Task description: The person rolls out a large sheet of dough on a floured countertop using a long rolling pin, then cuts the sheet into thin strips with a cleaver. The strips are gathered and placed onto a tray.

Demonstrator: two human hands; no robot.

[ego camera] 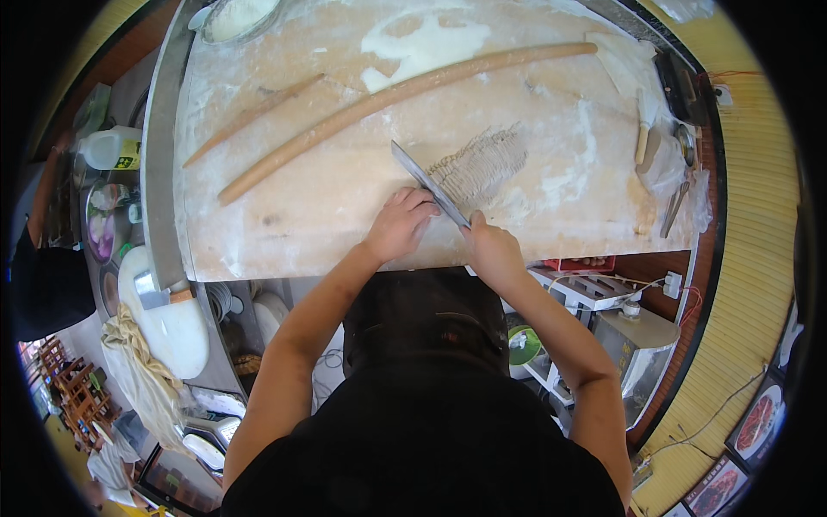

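Observation:
My right hand (pixel 494 252) grips the handle of a knife (pixel 423 176), its blade slanting up and left across the wooden board. On the blade's left side, my left hand (pixel 402 225) lies with bent fingers close to its edge; whether anything is under the fingers, I cannot tell. Thin-cut strips of greyish dough (pixel 481 163) lie in a ridged heap just right of the blade. Beyond them, a long wooden rolling pin (pixel 400 94) stretches diagonally over the floured board (pixel 310 223), with a shorter tapered rolling pin (pixel 252 121) to its left.
A metal bowl of flour (pixel 238 19) stands at the board's far left corner. A cleaver (pixel 155 294) lies on a white round board (pixel 187 342) at the left. A brush (pixel 642 136) and tongs (pixel 674 210) are at the right edge. Another person's dark clothing (pixel 52 291) shows far left.

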